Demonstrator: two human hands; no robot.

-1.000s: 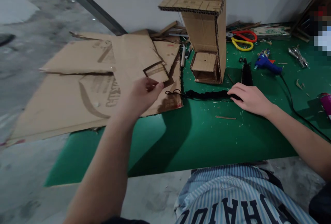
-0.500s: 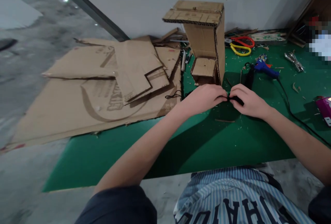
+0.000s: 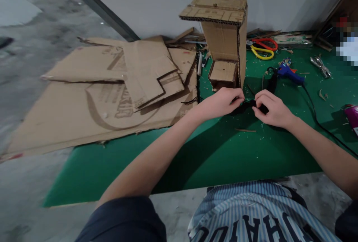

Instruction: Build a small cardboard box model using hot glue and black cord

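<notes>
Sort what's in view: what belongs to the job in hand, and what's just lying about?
In the job:
black cord, held by the right hand, with the left hand close against it

Apparently just lying about:
cardboard stand, untouched
flat cardboard sheets
scissors
blue glue gun

Beyond the green table (image 3: 279, 152), a pale wall (image 3: 156, 3) is rising; grey floor (image 3: 25, 201) (mottled, glinting far left) is showing left and near.

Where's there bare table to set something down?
Two green tabletop patches: between left forearm and right forearm, from the thin brown strip to the near edge; and left of the left forearm, between flat cardboard and edge. Crowded: the back, with cardboard stand, scissors and glue gun.
</notes>
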